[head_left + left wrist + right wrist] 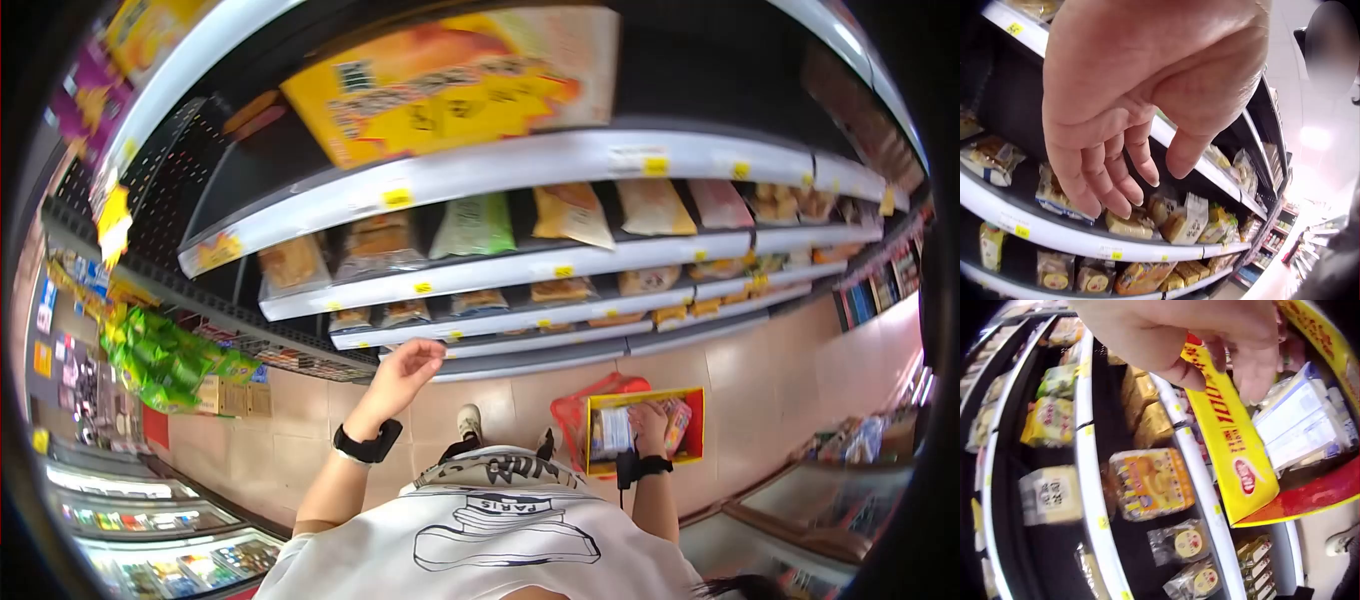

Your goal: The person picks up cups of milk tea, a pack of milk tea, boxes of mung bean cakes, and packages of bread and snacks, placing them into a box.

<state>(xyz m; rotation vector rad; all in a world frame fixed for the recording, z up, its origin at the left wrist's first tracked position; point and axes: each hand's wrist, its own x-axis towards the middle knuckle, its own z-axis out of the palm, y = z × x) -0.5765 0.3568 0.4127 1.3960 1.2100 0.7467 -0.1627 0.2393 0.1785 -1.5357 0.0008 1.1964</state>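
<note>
My left hand (405, 375) is raised in front of the bread shelves with nothing in it. In the left wrist view its fingers hang loosely curled, overlapping packaged bread (1129, 224) on the shelf behind. Low on the right, my right hand (652, 425) grips a yellow-and-red box (697, 428). In the right wrist view the thumb lies at the outer edge of the yellow wall, and the fingers reach inside. A white-labelled package (1304, 422) and other packets lie in the box. A red basket-like thing (568, 412) shows beside it, partly hidden.
Tiered shelves (480, 277) with bagged bread run across the front. A large yellow price sign (440, 85) stands on top. Green bags (160, 355) hang at the left, above cartons (235, 396). Glass-topped cases (800, 505) stand behind on the right. My shoe (470, 418) shows on the tiles.
</note>
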